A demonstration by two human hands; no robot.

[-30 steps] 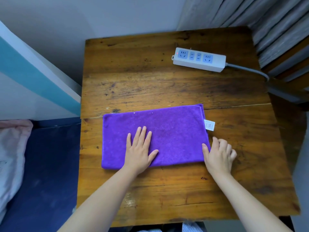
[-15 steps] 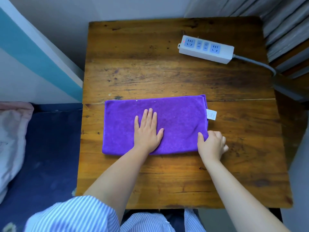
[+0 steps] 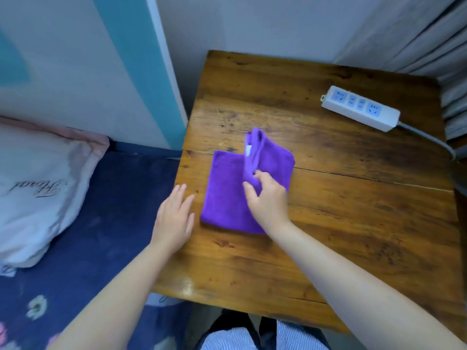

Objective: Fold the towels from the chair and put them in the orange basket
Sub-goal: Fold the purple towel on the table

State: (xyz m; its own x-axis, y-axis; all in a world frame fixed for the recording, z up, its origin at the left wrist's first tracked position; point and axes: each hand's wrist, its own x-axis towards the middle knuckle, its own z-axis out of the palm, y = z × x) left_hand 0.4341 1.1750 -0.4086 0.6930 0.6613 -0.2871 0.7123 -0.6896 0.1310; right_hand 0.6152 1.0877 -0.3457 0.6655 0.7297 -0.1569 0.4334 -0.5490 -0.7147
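A purple towel (image 3: 225,188) lies on the wooden table (image 3: 328,223) near its left edge, partly folded. Its right end stands up and leans over toward the left, with the white tag (image 3: 248,150) showing on the raised flap. My right hand (image 3: 267,198) pinches that raised edge between thumb and fingers. My left hand (image 3: 174,215) is flat with straight fingers on the table just left of the towel, not touching the cloth. No chair and no orange basket are in view.
A white power strip (image 3: 361,107) with a grey cable lies at the table's back right. Left of the table is a bed with a dark blue sheet (image 3: 88,223) and a pale pink pillow (image 3: 38,188). Curtains hang at the far right.
My right hand took the towel's right end and lifted it over toward the left. My left hand slid off the towel onto the table at its left. The view swung left.
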